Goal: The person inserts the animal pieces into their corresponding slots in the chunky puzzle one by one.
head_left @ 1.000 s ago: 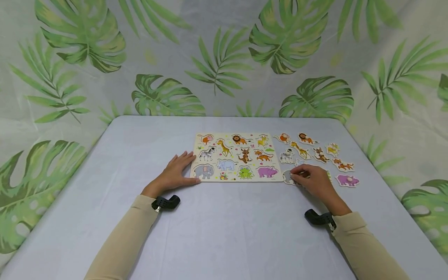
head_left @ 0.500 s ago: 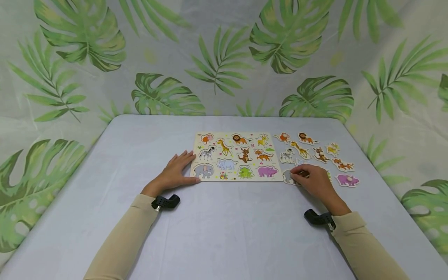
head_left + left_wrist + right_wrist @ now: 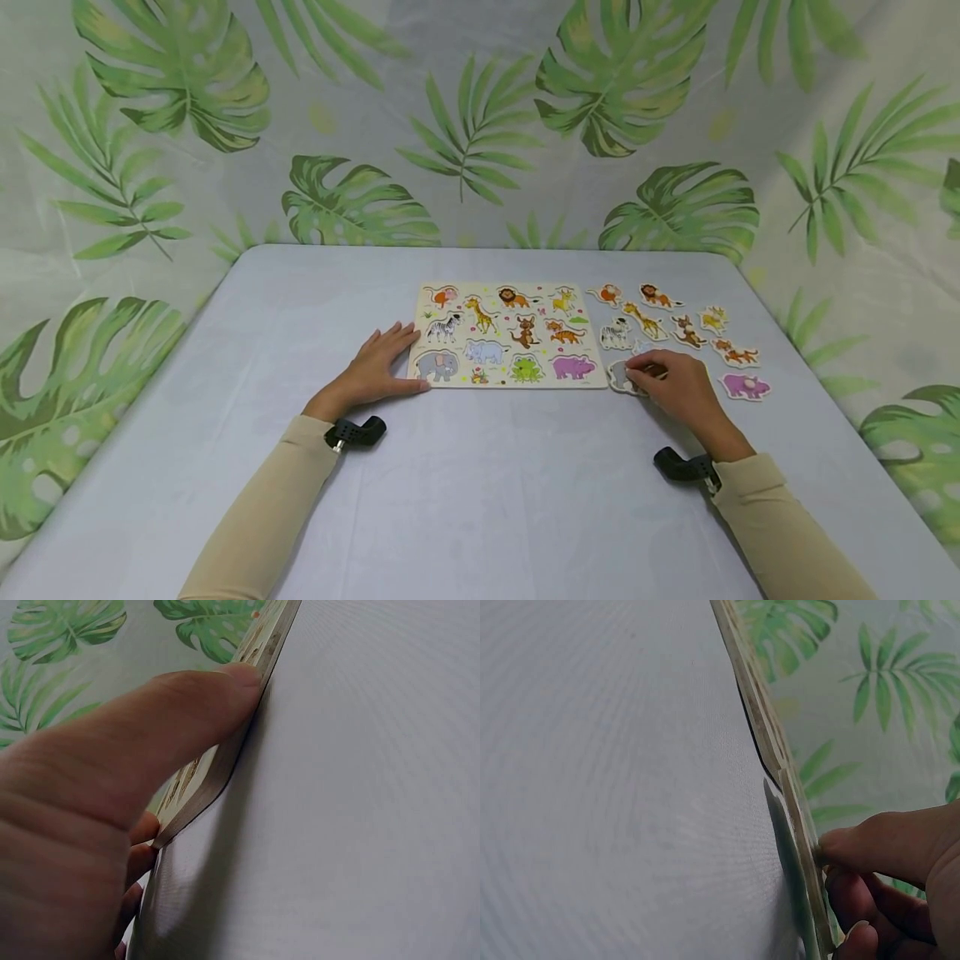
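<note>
In the head view, a wooden animal puzzle board (image 3: 472, 292) lies flat on the table. My left hand (image 3: 371, 367) rests at its near left corner with fingers spread, straight fingers at the left side. The left thumb (image 3: 217, 694) lies on the board's near edge in the left wrist view. My right hand (image 3: 678, 387) pinches a grey elephant puzzle piece (image 3: 618, 377) between thumb and fingertips, right beside the board's near right corner. In the right wrist view, the piece's edge (image 3: 804, 847) stands slightly raised, with a shadow under it. The hand covers part of the piece.
Right of the board lie loose pieces: a zebra (image 3: 615, 334), a giraffe (image 3: 643, 322), a lion (image 3: 658, 296), a kangaroo (image 3: 687, 332), a tiger (image 3: 735, 353) and a purple hippo (image 3: 745, 386), among others. My right hand partly hides some. A leaf-print cloth (image 3: 480, 125) hangs behind the table.
My right hand has shifted very slightly right, and the elephant piece in it has tilted or risen a little. The left hand and the board stay in place.
</note>
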Demonstrator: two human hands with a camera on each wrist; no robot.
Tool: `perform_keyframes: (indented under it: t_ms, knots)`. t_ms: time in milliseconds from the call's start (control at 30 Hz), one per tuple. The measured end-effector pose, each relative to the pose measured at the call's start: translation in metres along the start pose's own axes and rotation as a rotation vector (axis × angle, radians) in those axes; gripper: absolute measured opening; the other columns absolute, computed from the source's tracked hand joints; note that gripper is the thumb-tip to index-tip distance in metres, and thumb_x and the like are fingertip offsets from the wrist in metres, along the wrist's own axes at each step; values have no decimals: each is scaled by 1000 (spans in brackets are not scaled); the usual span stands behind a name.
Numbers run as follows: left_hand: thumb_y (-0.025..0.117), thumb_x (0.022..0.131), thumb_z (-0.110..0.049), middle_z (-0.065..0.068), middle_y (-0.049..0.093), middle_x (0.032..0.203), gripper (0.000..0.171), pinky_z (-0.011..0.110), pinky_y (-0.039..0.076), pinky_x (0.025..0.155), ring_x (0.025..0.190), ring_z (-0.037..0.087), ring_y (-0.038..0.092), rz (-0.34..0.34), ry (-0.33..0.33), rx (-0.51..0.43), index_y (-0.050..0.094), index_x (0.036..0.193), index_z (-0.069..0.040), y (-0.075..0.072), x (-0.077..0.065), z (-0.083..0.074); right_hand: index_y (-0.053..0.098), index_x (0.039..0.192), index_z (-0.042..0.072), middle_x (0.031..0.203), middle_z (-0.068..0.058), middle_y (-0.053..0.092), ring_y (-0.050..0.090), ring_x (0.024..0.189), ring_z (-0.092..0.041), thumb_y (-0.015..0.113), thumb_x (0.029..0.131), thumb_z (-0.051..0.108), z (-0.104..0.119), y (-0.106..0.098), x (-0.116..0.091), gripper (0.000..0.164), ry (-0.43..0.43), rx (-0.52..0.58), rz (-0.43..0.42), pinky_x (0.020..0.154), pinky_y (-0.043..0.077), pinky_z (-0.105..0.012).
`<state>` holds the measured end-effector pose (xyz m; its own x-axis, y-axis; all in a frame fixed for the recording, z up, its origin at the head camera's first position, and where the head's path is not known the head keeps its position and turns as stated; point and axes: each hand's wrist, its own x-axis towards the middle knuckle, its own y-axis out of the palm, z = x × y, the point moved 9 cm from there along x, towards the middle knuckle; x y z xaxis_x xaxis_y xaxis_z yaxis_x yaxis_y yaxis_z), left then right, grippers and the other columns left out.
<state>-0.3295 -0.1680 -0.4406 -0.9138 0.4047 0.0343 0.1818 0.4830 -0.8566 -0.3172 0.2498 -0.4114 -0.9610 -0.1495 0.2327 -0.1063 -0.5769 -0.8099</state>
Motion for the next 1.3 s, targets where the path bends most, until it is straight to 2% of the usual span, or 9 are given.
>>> perform_keyframes:
  t_ms: [700, 933, 1167, 1300]
  knots:
    - [72, 78, -54, 10, 22, 159, 97, 45, -1, 119, 148, 28, 10, -11, 10, -7, 31, 151, -6, 0, 0, 1, 75, 99, 9, 87, -6, 72, 62, 76, -20, 72, 88, 20, 3, -5, 4, 15, 17, 48, -21, 54, 48, -25]
    - [72, 78, -55, 10, 22, 159, 97, 44, -1, 119, 148, 26, 10, -6, 4, 4, 30, 151, -7, 0, -1, 0, 76, 98, 10, 87, -6, 72, 63, 76, -20, 73, 87, 20, 13, -6, 5, 15, -3, 52, -38, 55, 48, -24]
    - [71, 79, -55, 8, 22, 159, 96, 43, -1, 119, 148, 25, 9, -1, 14, -3, 30, 151, -8, 0, -1, 0, 76, 98, 10, 85, -4, 72, 62, 76, -19, 74, 87, 23, 21, -3, 6, 17, -2, 66, -17, 56, 47, -25]
    - [71, 79, -55, 8, 22, 159, 96, 44, -1, 119, 148, 25, 9, -4, 13, -4, 30, 152, -7, -1, -1, 0, 76, 98, 11, 87, -4, 72, 62, 77, -18, 74, 87, 23, 28, -4, 9, 16, -37, 63, -25, 57, 47, -25]
